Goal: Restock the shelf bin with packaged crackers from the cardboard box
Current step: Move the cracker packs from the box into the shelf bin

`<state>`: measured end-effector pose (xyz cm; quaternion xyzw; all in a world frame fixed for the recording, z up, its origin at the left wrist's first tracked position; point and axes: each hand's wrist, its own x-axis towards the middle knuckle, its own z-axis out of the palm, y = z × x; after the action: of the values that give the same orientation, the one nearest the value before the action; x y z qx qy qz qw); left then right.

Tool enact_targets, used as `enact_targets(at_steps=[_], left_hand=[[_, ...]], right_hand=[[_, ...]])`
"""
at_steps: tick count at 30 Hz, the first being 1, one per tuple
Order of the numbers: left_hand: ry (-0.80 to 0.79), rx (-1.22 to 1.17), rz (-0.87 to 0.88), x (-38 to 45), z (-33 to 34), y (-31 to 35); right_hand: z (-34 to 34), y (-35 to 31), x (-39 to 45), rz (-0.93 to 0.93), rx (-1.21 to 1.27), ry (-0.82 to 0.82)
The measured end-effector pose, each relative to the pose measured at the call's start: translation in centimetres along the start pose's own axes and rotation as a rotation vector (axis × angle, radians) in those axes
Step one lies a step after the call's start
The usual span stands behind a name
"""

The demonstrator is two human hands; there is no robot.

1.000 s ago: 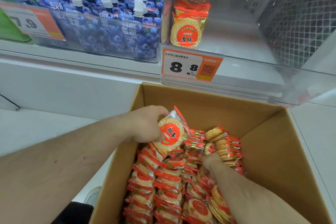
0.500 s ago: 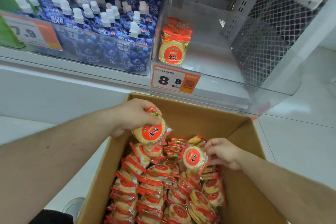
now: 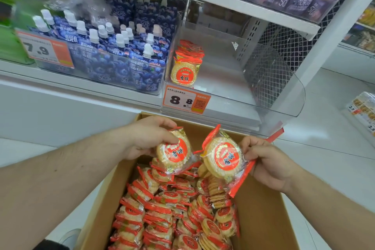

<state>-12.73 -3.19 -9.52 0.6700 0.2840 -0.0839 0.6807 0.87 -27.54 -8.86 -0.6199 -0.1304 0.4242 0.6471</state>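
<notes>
Cardboard box point(image 3: 261, 219) nearest, packed with cracker packs. Above it, left hand point(image 3: 146, 138) pinches one pack point(image 3: 174, 153) by its top edge; right hand point(image 3: 267, 160) pinches a second pack point(image 3: 225, 158) at its side seam. Beyond, the clear shelf bin point(image 3: 269, 95) holds one short row point(image 3: 187, 63) at its left wall, otherwise bare. Best to lift both over the front lip and stand them upright, labels forward, just beside that row.

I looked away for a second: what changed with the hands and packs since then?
The right hand took hold of a cracker pack and lifted it out of the cardboard box. The left hand kept its pack. The shelf bin still holds one row.
</notes>
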Motion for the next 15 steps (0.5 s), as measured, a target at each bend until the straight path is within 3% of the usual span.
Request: enact_targets(at_steps=[7,12,15], left_hand=[[-0.019,-0.17,0.017,-0.7,2.2,0.7],[-0.036,-0.358,-0.031,-0.9,2.9,1.0],[-0.088,-0.285,0.026,-1.1,2.7,1.1]], right_hand=[[3.3,0.4,0.2,-0.052,-0.018,-0.036],[4.2,1.3,0.4,-0.056,-0.162,0.109],[4.8,1.6,0.0,-0.026,-0.201,0.163]])
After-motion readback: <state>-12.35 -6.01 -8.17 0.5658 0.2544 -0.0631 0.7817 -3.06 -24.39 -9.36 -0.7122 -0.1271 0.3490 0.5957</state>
